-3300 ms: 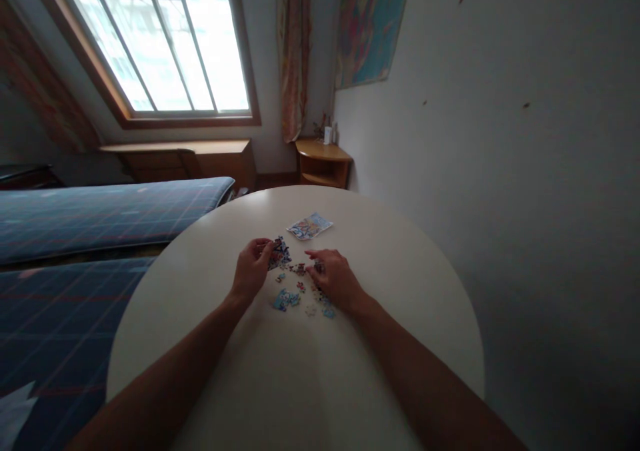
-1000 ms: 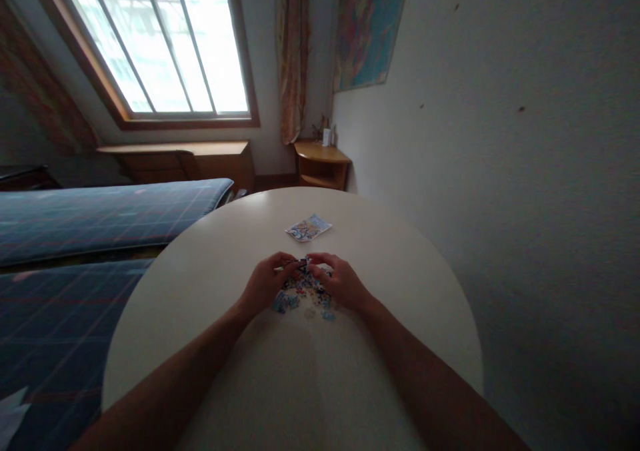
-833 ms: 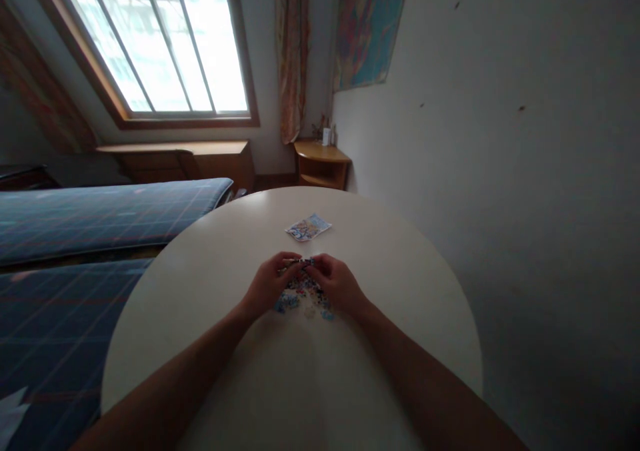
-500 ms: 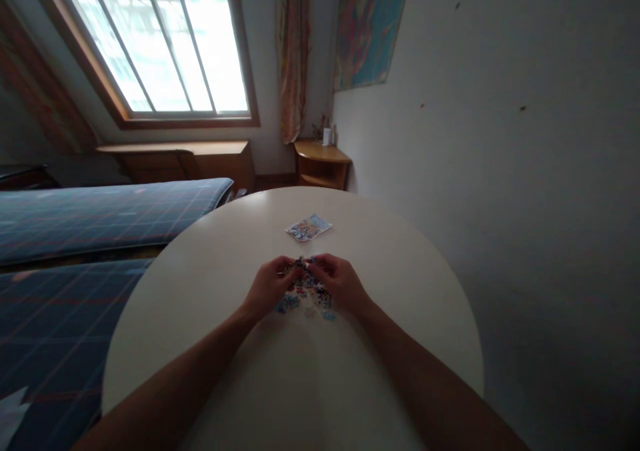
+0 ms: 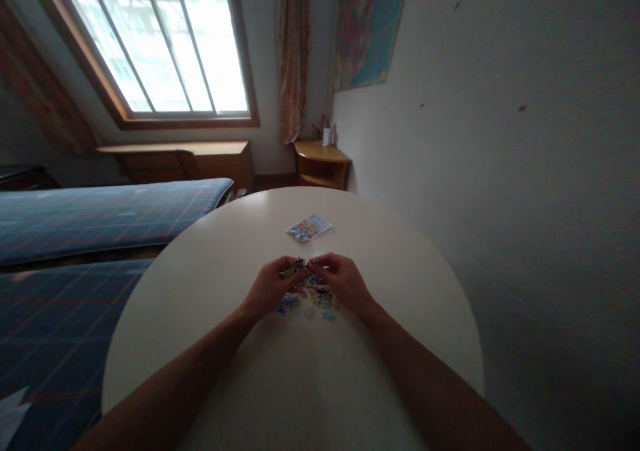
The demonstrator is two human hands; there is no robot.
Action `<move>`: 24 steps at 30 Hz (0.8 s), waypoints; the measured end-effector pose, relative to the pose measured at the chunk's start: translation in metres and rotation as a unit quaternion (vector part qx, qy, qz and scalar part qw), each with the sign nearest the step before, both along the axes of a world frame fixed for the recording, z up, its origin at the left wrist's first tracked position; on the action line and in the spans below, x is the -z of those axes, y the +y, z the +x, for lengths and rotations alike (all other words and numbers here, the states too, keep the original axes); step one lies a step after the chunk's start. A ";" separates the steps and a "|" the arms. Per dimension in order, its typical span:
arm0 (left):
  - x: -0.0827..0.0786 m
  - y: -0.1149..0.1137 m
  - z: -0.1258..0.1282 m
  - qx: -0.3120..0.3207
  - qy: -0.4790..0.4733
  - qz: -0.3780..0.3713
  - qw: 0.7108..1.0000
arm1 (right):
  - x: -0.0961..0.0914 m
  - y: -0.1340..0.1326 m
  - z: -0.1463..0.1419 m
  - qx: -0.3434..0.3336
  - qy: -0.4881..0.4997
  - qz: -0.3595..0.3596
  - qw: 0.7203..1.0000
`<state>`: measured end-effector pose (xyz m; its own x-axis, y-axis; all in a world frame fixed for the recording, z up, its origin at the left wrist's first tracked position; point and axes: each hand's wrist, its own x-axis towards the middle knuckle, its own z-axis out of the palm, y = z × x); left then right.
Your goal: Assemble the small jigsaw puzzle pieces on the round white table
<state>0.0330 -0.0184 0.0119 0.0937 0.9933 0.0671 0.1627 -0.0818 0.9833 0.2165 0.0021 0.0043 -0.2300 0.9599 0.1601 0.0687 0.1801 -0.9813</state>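
The left hand pinched a puzzle section, seemingly to steady it above the loose pieces on the table. A picture card lay on the far side, perhaps to stay visible. The right hand curled beside the section's right edge, its grip impossible to tell. Earlier, the hands were farther apart.

Saw puzzle pieces on the bench between the hands and nearer, card beyond them, bed left, wall right.
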 end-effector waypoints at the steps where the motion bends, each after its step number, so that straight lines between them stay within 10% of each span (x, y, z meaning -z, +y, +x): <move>1: 0.001 0.000 0.000 0.005 0.000 0.002 1.000 | -0.001 0.000 0.000 0.004 0.002 -0.005 1.000; 12: 0.002 -0.001 -0.001 0.015 0.031 0.013 0.999 | 0.001 -0.001 0.000 -0.077 0.026 0.058 0.995; 24: -0.001 -0.001 0.000 -0.027 0.064 0.026 0.997 | 0.000 0.001 0.003 0.003 -0.053 0.005 0.999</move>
<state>0.0334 -0.0195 0.0130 0.0508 0.9926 0.1098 0.2926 -0.1200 0.9487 0.2194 0.0031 0.0041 -0.2396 0.9600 0.1447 0.1732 0.1889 -0.9666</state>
